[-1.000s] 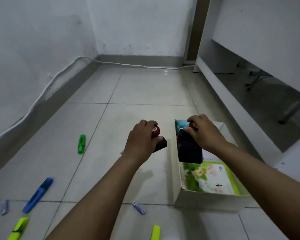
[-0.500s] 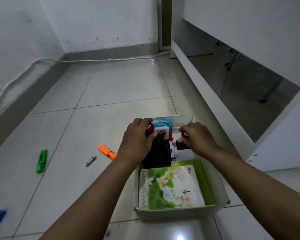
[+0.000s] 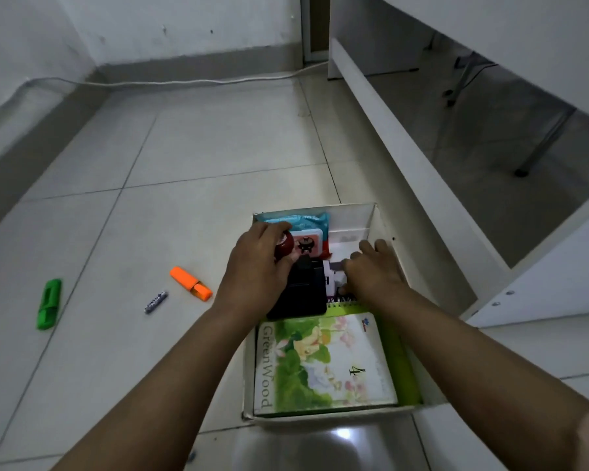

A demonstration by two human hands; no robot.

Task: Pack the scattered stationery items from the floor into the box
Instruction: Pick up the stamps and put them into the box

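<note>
The white box [image 3: 323, 415] sits on the tiled floor. A green "GreenWood" spiral notebook [image 3: 323, 362] lies in its near half. A blue packet [image 3: 308, 219] and a pink tin [image 3: 307, 242] lie at the far end. My left hand [image 3: 255, 271] is shut on a red-knobbed stamp [image 3: 285, 244], right over a black block [image 3: 305, 295] at the box's left side. My right hand [image 3: 371, 271] reaches down into the box with fingers curled over a small dark item [image 3: 341, 289] that is mostly hidden. On the floor to the left lie an orange highlighter [image 3: 191, 283], a small battery [image 3: 155, 301] and a green highlighter [image 3: 49, 304].
A white desk frame [image 3: 398, 154] runs along the right, close to the box. A white cable [image 3: 198, 81] follows the skirting at the back. Grey wall and skirting close off the left side.
My view swung right and down onto the box. Both hands moved from above the floor and box edge down into the box with the red-knobbed items.
</note>
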